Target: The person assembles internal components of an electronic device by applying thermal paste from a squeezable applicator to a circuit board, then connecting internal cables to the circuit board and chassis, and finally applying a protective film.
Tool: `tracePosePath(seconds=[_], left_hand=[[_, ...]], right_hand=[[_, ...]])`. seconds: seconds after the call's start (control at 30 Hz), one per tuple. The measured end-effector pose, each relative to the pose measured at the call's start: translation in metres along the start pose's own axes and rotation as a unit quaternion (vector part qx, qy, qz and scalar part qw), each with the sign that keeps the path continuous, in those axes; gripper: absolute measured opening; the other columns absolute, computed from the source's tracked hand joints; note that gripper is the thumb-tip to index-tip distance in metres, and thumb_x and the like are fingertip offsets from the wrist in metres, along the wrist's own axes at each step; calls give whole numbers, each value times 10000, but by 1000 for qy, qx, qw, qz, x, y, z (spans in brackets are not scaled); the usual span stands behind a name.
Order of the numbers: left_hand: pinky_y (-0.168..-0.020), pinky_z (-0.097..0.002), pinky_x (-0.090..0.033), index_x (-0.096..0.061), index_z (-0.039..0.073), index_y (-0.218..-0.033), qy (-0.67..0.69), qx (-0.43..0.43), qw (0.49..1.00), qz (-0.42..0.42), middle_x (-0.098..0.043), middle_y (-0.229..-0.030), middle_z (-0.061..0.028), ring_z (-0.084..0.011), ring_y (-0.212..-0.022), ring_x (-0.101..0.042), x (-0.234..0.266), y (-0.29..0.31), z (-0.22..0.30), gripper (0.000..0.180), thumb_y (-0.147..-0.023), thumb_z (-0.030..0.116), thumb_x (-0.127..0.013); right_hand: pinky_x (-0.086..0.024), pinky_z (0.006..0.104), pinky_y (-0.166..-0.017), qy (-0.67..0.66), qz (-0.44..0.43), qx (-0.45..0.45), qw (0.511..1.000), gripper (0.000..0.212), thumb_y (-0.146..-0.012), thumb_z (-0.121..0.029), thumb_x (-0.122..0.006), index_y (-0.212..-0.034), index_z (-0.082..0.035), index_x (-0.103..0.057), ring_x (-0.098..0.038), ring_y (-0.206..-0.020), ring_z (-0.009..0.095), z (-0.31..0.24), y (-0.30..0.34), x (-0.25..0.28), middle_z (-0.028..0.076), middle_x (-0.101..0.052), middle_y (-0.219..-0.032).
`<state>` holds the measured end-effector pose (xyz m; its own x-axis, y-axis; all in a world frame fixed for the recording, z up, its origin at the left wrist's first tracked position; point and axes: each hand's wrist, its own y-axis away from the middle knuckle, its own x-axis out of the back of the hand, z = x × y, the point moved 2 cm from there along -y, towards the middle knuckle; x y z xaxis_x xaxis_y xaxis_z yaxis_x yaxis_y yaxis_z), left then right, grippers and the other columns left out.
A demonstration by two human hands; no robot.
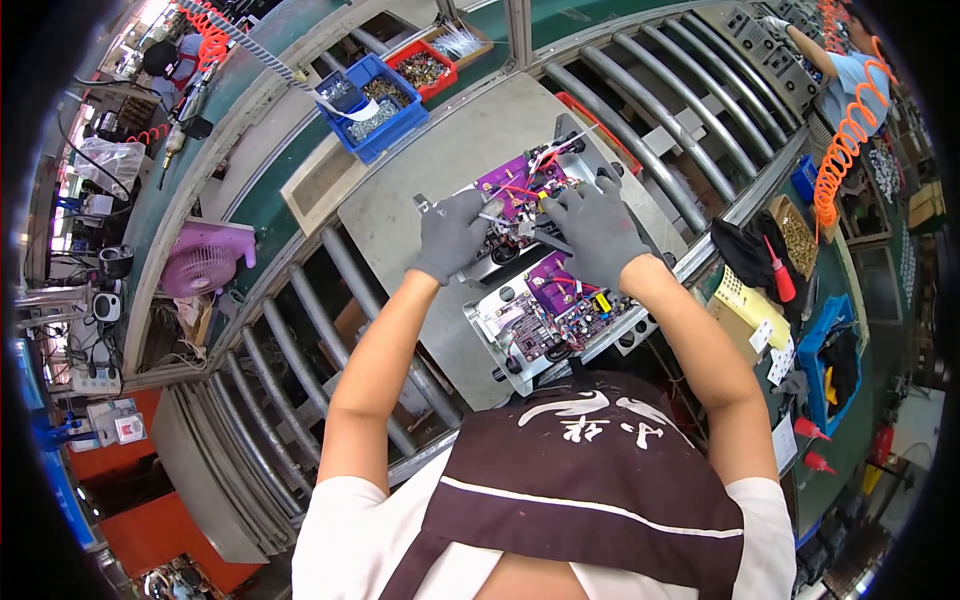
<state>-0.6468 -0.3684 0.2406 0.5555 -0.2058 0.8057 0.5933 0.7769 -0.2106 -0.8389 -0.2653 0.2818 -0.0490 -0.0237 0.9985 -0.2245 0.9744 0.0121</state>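
Left hand on left side of far unit; right hand over its right side, fingertips near red wires. Both gloved grey; exact grip unclear. Near unit just beside, closer to apron. 2 units on metal plate, between left rollers and right rollers. Beyond: blue bin, red bin, both holding small parts. Left: pink fan. Right: orange coiled hose, red bottle. Upper right: co-worker, blue top.
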Motion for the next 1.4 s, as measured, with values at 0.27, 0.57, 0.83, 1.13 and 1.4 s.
tracePosePath(seconds=[0.27, 0.57, 0.83, 1.13, 1.4], left_hand=[[-609, -387, -436, -645, 24, -826, 32, 38, 998, -29, -608, -719, -184, -301, -676, -601, -3, -10, 1, 381, -898, 392, -580], [-793, -420, -455, -668, 94, -1089, 129, -23, 988, 81, -668, -980, -149, -321, -887, -598, -8, -48, -15, 327, -931, 330, -507], [-897, -451, -461, -598, 148, -1191, 5, -157, 973, -172, -649, -1068, -154, -344, -1057, -589, -32, -113, 35, 349, -894, 305, -506], [-743, -374, -440, -631, 49, -872, 86, -40, 986, -139, -626, -841, -151, -290, -800, -577, -24, -143, 10, 367, -953, 374, -479], [-702, -317, -420, -630, 11, -854, 186, 14, 970, -154, -581, -765, -52, -151, -737, -498, -34, -139, 2, 371, -968, 332, -483]], right_hand=[[-470, 401, -882, -129, -62, 7, 990, 603, -673, -205, -742, -1236, -110, -548, -575, -1027, 272, 4, -4, -15, 103, -564, -1079], [-477, 411, -850, -260, -12, -154, 953, 552, -678, -186, -688, -1205, -75, -569, -591, -962, 335, 24, 7, 0, 166, -609, -1024], [-484, 421, -826, -21, 27, -250, 968, 456, -705, -270, -697, -1083, -37, -591, -582, -1008, 323, 33, -19, 8, 148, -603, -1038], [-431, 429, -838, -5, 90, -218, 972, 473, -671, -282, -728, -1070, -71, -585, -584, -987, 282, 39, -30, 3, 114, -602, -1004], [-441, 428, -875, 6, 39, -216, 976, 600, -658, -287, -724, -1202, -95, -561, -566, -1043, 300, 35, -42, 1, 133, -599, -1070]])
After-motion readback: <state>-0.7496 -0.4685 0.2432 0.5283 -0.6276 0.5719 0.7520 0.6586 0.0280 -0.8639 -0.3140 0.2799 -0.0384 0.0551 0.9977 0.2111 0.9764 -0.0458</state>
